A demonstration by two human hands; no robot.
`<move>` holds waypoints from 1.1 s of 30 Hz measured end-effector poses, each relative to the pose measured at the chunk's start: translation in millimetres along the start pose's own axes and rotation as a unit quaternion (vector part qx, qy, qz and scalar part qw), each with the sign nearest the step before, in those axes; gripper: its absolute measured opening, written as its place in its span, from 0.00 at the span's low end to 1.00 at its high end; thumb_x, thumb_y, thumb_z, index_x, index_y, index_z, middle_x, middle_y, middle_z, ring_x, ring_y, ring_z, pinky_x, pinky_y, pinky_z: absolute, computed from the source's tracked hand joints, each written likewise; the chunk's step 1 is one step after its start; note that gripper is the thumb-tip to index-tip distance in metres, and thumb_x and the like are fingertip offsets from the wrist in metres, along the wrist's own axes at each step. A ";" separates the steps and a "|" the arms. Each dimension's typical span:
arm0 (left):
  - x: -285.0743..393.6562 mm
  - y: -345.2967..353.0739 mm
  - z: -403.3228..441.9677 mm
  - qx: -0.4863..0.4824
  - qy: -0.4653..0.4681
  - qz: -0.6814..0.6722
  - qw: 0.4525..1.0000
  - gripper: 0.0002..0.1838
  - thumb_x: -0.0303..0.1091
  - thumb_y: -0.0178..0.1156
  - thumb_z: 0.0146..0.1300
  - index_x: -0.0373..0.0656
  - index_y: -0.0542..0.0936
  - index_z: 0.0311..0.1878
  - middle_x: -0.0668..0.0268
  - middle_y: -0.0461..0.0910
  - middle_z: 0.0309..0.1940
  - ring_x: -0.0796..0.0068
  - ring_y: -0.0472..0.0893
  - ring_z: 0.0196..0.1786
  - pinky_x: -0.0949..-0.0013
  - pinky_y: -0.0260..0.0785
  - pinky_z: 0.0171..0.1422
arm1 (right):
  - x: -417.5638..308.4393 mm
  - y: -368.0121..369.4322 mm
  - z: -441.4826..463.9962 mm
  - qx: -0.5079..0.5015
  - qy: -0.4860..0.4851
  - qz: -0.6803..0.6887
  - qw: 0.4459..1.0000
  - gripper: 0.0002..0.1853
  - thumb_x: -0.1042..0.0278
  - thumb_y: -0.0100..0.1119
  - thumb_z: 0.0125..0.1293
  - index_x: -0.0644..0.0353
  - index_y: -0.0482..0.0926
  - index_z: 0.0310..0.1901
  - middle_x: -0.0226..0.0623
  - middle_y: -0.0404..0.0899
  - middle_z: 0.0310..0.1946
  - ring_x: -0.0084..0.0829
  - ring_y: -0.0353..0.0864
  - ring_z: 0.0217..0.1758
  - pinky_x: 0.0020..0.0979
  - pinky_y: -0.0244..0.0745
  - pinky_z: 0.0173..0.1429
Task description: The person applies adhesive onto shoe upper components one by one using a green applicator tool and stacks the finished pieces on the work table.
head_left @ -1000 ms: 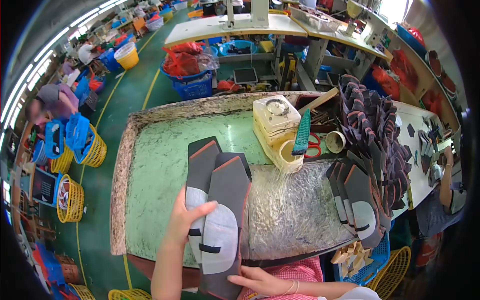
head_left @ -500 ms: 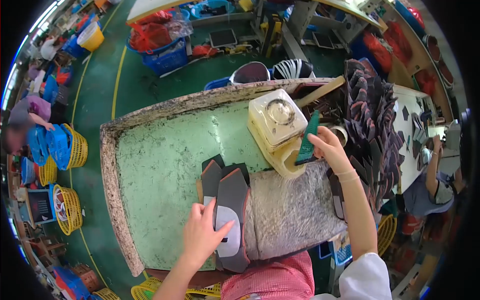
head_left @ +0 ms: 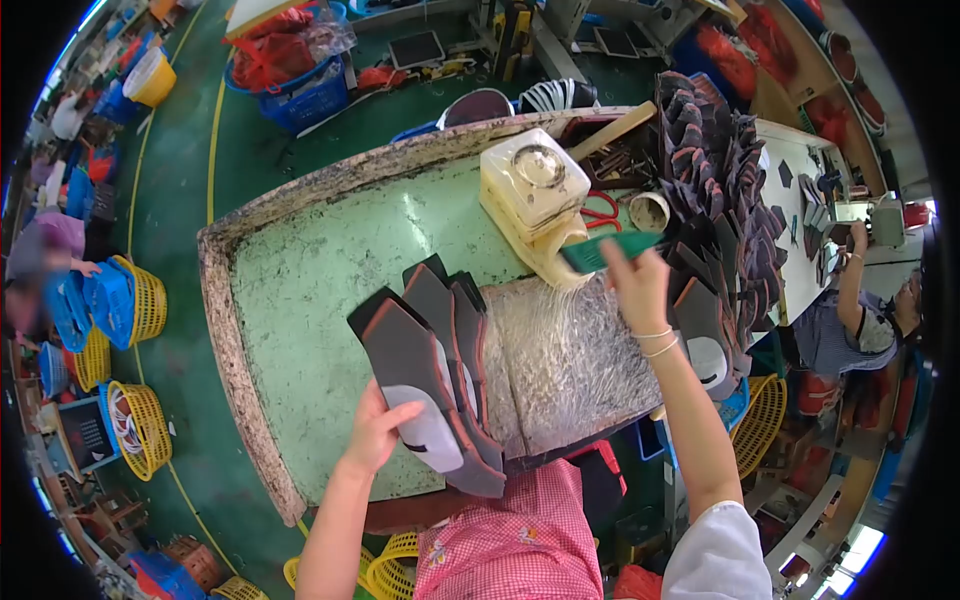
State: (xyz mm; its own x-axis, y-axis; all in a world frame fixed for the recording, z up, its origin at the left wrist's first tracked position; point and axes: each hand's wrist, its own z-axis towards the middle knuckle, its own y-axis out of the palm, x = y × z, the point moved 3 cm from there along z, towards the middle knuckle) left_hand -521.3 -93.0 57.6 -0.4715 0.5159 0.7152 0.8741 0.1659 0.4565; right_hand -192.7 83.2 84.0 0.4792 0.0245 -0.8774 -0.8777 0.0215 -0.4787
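Observation:
My left hand (head_left: pixel 372 432) grips a dark grey shoe-upper piece (head_left: pixel 402 345) with orange edges and a light grey patch, its thumb lying on the patch. This piece is raised at a tilt over several similar stacked pieces (head_left: pixel 462 325). My right hand (head_left: pixel 640 288) pinches a flat green spreader (head_left: pixel 618 250). The spreader's left end is at the open mouth of a yellowish glue container (head_left: pixel 535 185); whether it touches the glue I cannot tell. Below the container, a grey sheet (head_left: pixel 575 355) covered with shiny, glue-like residue lies on the green tabletop (head_left: pixel 300 290).
A raised, stained rim (head_left: pixel 225 370) borders the table. Right of the container are red-handled scissors (head_left: pixel 600 208), a tape roll (head_left: pixel 648 212) and a large heap of upper pieces (head_left: pixel 715 190). A co-worker (head_left: pixel 850 320) sits at the right; yellow baskets (head_left: pixel 140 430) stand at left.
My left hand has lifted and tilted the top piece leftward off the stack. My right hand has moved down, turning the green spreader from upright to nearly level. The whole view has shifted slightly.

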 end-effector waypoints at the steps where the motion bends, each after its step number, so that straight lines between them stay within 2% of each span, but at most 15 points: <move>1: 0.5 -1.4 -7.1 0.011 0.043 -0.052 0.998 0.29 0.21 0.64 0.56 0.39 0.68 0.62 0.63 0.77 0.53 0.73 0.78 0.55 0.67 0.70 0.60 | 10.5 -10.2 -2.0 0.084 0.083 0.075 0.990 0.12 0.65 0.63 0.67 0.65 0.78 0.32 0.33 0.79 0.20 0.20 0.72 0.17 0.23 0.65 0.24; 2: 3.8 2.6 -12.5 0.022 0.073 -0.039 0.996 0.31 0.21 0.62 0.57 0.39 0.66 0.64 0.64 0.78 0.53 0.73 0.78 0.55 0.67 0.69 0.62 | 14.8 -16.7 -2.5 0.098 0.068 0.109 0.987 0.13 0.63 0.63 0.68 0.63 0.77 0.30 0.31 0.77 0.15 0.17 0.71 0.16 0.21 0.62 0.21; 5: -4.6 -6.6 -29.7 0.060 0.047 -0.019 0.997 0.30 0.26 0.61 0.57 0.37 0.66 0.64 0.61 0.77 0.54 0.68 0.78 0.57 0.63 0.70 0.64 | 46.9 -24.9 -14.6 -0.019 0.194 0.210 0.958 0.12 0.62 0.60 0.69 0.65 0.77 0.39 0.36 0.82 0.27 0.24 0.81 0.21 0.22 0.72 0.23; 8: -10.0 -15.0 -47.0 0.067 0.045 -0.063 0.995 0.29 0.30 0.60 0.60 0.40 0.65 0.65 0.63 0.79 0.49 0.70 0.79 0.51 0.65 0.73 0.57 | 40.2 -31.5 -25.2 -0.005 0.231 0.263 0.937 0.12 0.63 0.59 0.70 0.66 0.77 0.43 0.39 0.84 0.32 0.26 0.83 0.25 0.22 0.75 0.24; 9: -9.7 -13.2 -48.6 0.074 0.046 -0.060 0.994 0.29 0.30 0.60 0.60 0.40 0.65 0.65 0.63 0.79 0.49 0.70 0.79 0.51 0.65 0.73 0.57 | 33.1 -32.8 -25.0 0.001 0.212 0.269 0.939 0.12 0.63 0.58 0.71 0.66 0.77 0.42 0.39 0.84 0.32 0.27 0.84 0.26 0.22 0.76 0.25; 12: -11.8 -4.3 -58.6 0.080 0.041 -0.146 0.985 0.29 0.37 0.60 0.64 0.47 0.64 0.66 0.65 0.77 0.41 0.72 0.77 0.40 0.69 0.73 0.41 | 24.3 -29.3 -11.0 0.008 0.123 0.191 0.974 0.12 0.63 0.60 0.70 0.66 0.79 0.39 0.36 0.84 0.29 0.22 0.79 0.23 0.22 0.72 0.27; 15: 16.4 12.5 -70.9 0.124 0.072 -0.107 0.984 0.32 0.38 0.59 0.65 0.46 0.60 0.70 0.63 0.76 0.50 0.69 0.78 0.48 0.67 0.74 0.50 | -9.7 -3.0 1.5 0.043 -0.147 -0.132 0.979 0.10 0.68 0.64 0.65 0.68 0.79 0.35 0.29 0.73 0.18 0.18 0.62 0.20 0.24 0.61 0.27; 16: 32.0 25.5 -69.9 0.168 0.107 -0.041 0.979 0.34 0.37 0.57 0.67 0.42 0.56 0.73 0.60 0.71 0.62 0.67 0.75 0.59 0.65 0.70 0.62 | -1.1 1.3 8.1 0.010 -0.126 -0.113 0.986 0.10 0.68 0.64 0.66 0.67 0.79 0.35 0.27 0.72 0.18 0.17 0.62 0.20 0.23 0.61 0.26; 19: 66.0 48.1 -62.8 0.179 0.189 0.066 0.963 0.35 0.34 0.54 0.69 0.38 0.53 0.75 0.57 0.66 0.68 0.67 0.71 0.66 0.64 0.63 0.71 | 7.3 -2.6 19.9 -0.011 0.032 0.054 0.998 0.10 0.68 0.63 0.67 0.66 0.79 0.34 0.22 0.70 0.18 0.15 0.60 0.20 0.22 0.58 0.25; 21: 78.0 63.6 -59.8 0.168 0.199 0.035 0.965 0.32 0.31 0.52 0.70 0.38 0.53 0.74 0.58 0.69 0.65 0.71 0.73 0.63 0.68 0.65 0.67 | 5.1 -7.9 20.1 -0.007 0.030 0.112 0.993 0.10 0.67 0.64 0.66 0.66 0.80 0.33 0.20 0.71 0.18 0.15 0.60 0.20 0.21 0.57 0.24; 23: 76.6 71.1 -50.9 0.161 0.204 0.002 0.966 0.31 0.28 0.50 0.71 0.39 0.53 0.74 0.59 0.72 0.62 0.75 0.76 0.59 0.71 0.68 0.63 | 5.6 -4.3 17.2 0.036 -0.090 0.000 0.995 0.10 0.66 0.66 0.65 0.65 0.81 0.34 0.21 0.72 0.18 0.15 0.61 0.19 0.22 0.58 0.24; 25: 75.8 75.5 -38.4 0.188 0.217 0.152 0.946 0.29 0.26 0.50 0.72 0.39 0.55 0.74 0.59 0.76 0.57 0.79 0.77 0.54 0.75 0.69 0.57 | 13.5 11.5 17.5 -0.043 -0.201 -0.128 0.970 0.10 0.65 0.68 0.63 0.65 0.82 0.35 0.25 0.73 0.17 0.16 0.64 0.18 0.25 0.62 0.23; 27: 64.5 69.4 -28.0 0.209 0.246 0.158 0.933 0.29 0.25 0.52 0.71 0.39 0.56 0.73 0.61 0.79 0.52 0.82 0.79 0.47 0.76 0.71 0.51 | 15.6 9.7 24.7 -0.060 0.019 0.003 0.998 0.11 0.64 0.66 0.65 0.64 0.80 0.33 0.25 0.73 0.16 0.16 0.66 0.16 0.23 0.59 0.21; 30: 70.5 65.5 -34.0 0.217 0.230 0.122 0.941 0.32 0.28 0.55 0.69 0.40 0.56 0.74 0.61 0.79 0.53 0.79 0.79 0.51 0.71 0.72 0.56 | 26.6 -27.1 23.2 -0.052 0.059 0.143 0.987 0.13 0.62 0.62 0.68 0.60 0.76 0.30 0.25 0.72 0.15 0.14 0.66 0.14 0.20 0.55 0.19; 33: 56.6 69.0 -15.5 0.220 0.177 0.122 0.952 0.30 0.29 0.55 0.69 0.40 0.58 0.73 0.60 0.79 0.53 0.76 0.80 0.51 0.70 0.73 0.56 | 43.4 -31.1 -15.4 -0.110 0.214 0.231 0.943 0.09 0.66 0.60 0.69 0.64 0.76 0.39 0.34 0.81 0.25 0.21 0.77 0.20 0.21 0.70 0.23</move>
State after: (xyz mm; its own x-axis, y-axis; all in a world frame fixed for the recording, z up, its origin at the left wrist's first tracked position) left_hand -489.5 -65.4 137.8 -0.1910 0.2821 0.9402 0.8901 0.4536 0.0447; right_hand -144.8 68.1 60.3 0.0390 -0.4256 -0.9040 -0.9949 -0.1009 0.0046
